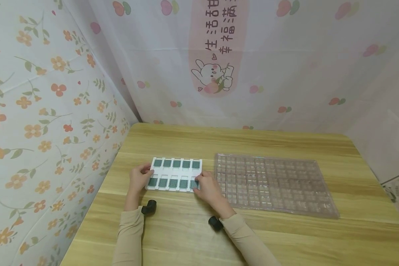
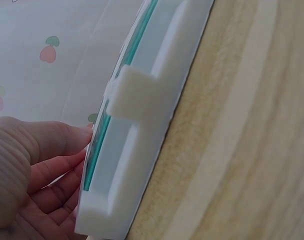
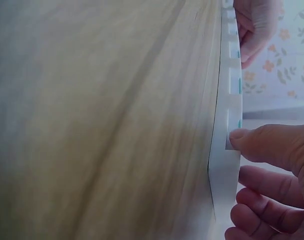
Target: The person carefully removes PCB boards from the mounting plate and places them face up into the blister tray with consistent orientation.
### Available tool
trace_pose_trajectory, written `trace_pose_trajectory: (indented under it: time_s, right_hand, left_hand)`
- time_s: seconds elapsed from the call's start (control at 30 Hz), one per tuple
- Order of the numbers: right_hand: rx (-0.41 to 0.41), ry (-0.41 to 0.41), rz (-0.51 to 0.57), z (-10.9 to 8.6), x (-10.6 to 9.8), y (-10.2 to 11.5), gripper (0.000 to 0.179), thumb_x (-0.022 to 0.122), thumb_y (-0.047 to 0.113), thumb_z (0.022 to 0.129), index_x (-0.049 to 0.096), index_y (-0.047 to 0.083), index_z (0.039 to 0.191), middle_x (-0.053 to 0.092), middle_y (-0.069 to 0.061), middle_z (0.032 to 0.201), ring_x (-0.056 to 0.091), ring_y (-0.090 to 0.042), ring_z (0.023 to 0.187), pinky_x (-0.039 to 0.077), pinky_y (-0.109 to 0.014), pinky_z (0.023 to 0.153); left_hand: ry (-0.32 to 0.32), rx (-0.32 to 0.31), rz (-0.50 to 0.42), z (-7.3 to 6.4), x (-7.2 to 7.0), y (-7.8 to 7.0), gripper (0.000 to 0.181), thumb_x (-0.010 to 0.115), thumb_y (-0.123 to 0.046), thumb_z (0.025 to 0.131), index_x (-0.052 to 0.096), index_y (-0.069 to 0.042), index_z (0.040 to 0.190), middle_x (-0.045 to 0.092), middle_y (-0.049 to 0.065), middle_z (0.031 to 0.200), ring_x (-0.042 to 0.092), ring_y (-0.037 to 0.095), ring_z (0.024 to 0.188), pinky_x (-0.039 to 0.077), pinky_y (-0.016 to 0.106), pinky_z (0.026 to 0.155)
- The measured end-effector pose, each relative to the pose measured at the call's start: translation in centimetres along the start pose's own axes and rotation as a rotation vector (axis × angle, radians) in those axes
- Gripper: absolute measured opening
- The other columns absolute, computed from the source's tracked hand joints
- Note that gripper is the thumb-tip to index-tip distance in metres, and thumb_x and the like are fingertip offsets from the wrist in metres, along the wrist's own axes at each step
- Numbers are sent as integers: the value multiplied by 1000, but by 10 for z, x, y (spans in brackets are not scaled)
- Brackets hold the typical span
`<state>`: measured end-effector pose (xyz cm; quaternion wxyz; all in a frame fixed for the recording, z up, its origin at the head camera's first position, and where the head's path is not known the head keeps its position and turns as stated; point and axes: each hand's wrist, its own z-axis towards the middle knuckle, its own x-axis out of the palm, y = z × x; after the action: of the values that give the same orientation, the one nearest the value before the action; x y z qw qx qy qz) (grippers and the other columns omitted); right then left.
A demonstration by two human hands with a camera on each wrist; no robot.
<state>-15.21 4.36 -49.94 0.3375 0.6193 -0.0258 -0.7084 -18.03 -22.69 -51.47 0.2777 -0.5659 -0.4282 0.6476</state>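
Observation:
A white foam tray (image 1: 171,171) lies on the wooden table, with two rows of small dark green square chips (image 1: 177,163) in its slots. My left hand (image 1: 139,180) holds the tray's left end; the left wrist view shows the thumb (image 2: 67,137) against its edge and the other fingers curled behind. At the opposite end my right hand (image 1: 208,187) grips the tray near its lower right corner. In the right wrist view that thumb (image 3: 262,142) presses the tray's edge, and the remaining fingers bend against its end. Some fingertips are hidden.
To the right of the foam tray lies a large clear plastic tray (image 1: 299,188) with many small compartments, close to my right hand. A floral curtain (image 1: 60,111) hangs along the left side, and a printed cloth (image 1: 286,74) stands behind the table (image 1: 186,240).

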Motion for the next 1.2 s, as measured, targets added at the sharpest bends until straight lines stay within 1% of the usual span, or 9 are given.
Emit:
trace_pose_trajectory:
  time_s: [0.23,0.37,0.57,0.77,0.97,1.13,1.2]
  right_hand:
    - [-19,-18,-15,1,2,-1,29,82,14,67,70,0,89,58,-7,86,55,-22,84,48,-33,76]
    - [-13,-12,-13,1,3,-1,28,82,14,67,70,0,88,59,-8,87,55,-23,85,49,-34,76]
    - [13,9,-7,1,2,0,28,82,13,67,70,1,90,59,-8,89,56,-23,88,49,-34,79]
    - [13,16,-8,2,1,0,29,82,14,67,69,1,89,59,-8,89,56,-23,87,49,-34,79]
    - [-6,-3,-1,3,1,-1,30,83,14,66,69,-1,88,59,-9,88,55,-24,84,48,-34,77]
    - [-17,-19,2,3,1,-1,29,83,14,66,69,0,87,58,-8,86,55,-24,82,48,-35,76]
    - [-20,-25,5,4,1,-1,29,83,13,65,69,0,87,58,-8,86,55,-24,81,48,-35,75]
  left_hand:
    - [-6,3,7,0,0,1,34,63,-3,85,60,9,117,63,24,109,58,29,92,42,17,69]
    - [-5,1,15,0,0,1,34,63,-3,85,60,9,117,63,24,110,58,29,93,42,18,70]
    - [-9,0,25,0,1,1,34,63,-3,86,60,8,117,63,24,110,58,29,93,44,22,73]
    - [-10,-6,18,1,1,0,33,63,-2,85,60,8,117,63,24,108,58,28,91,43,18,69]
    - [5,-10,7,1,0,-1,33,63,-1,85,61,8,117,63,24,108,57,28,90,42,17,68]
    - [32,-33,-10,1,-1,-2,35,63,-2,86,59,7,119,62,24,111,57,28,92,43,17,69]
    - [43,-40,-34,2,-2,-1,35,63,-2,86,58,9,119,61,25,111,56,27,92,43,16,68]
